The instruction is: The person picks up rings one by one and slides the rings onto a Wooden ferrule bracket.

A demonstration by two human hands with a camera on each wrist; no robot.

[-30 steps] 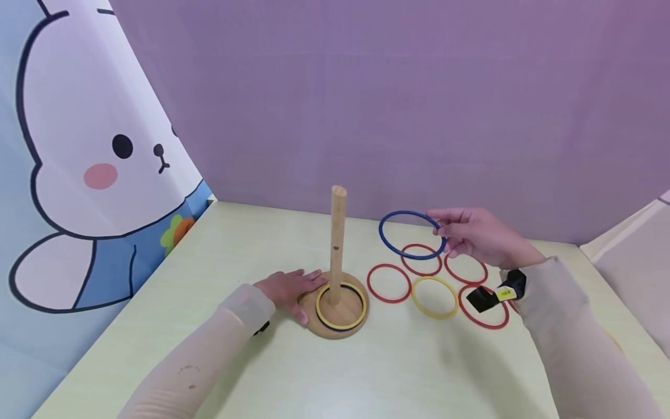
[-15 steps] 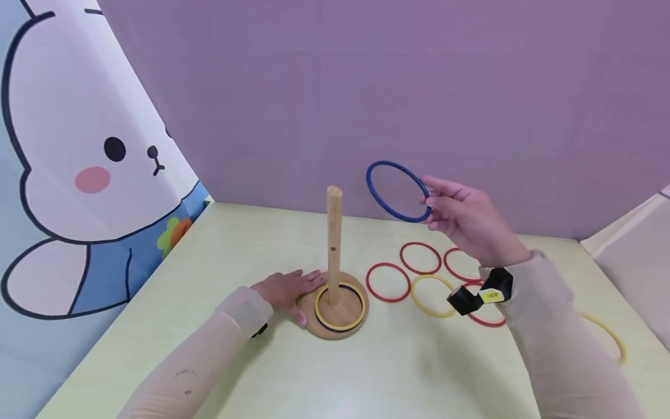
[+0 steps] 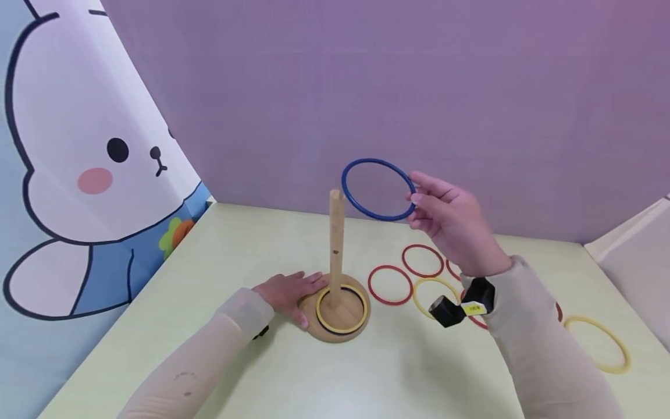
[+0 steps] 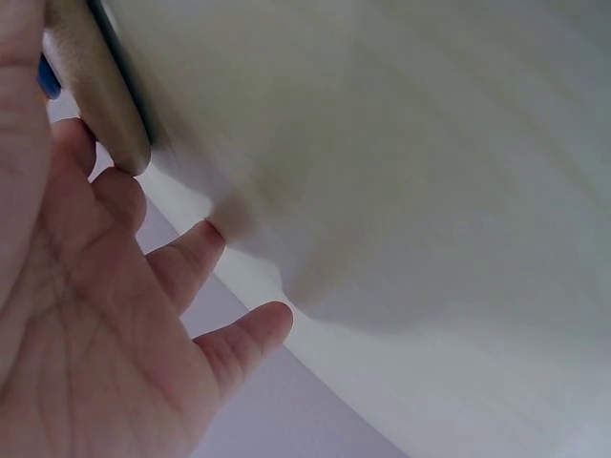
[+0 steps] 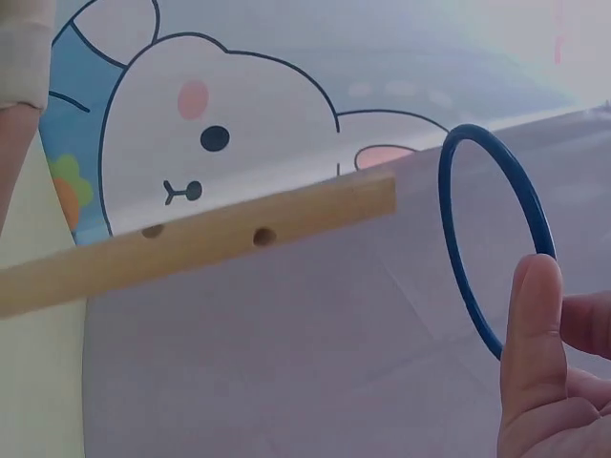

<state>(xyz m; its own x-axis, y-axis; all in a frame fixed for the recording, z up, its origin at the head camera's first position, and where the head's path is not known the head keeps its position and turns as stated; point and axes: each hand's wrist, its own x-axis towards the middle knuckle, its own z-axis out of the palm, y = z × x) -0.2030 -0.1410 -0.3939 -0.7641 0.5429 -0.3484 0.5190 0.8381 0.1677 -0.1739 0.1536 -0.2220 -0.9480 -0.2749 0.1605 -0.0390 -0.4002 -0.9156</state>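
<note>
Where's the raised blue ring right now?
In the head view, the right hand pinches the blue ring just right of the wooden post, near its top, not around it.

Blue ring (image 3: 384,219) in right hand (image 3: 454,224)
Tan peg (image 3: 337,230) and yellow ring (image 3: 366,309) beside left hand (image 3: 287,295); red ring (image 3: 390,303) between hands.

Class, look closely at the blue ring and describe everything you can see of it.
The blue ring is a slim, round hoop with an open middle, smooth and slightly shiny, probably plastic. It is held in the air at a tilt, close to the top of the wooden peg but apart from it, not threaded on. The right hand pinches the edge farthest from the peg; nothing else appears to touch it.
</note>
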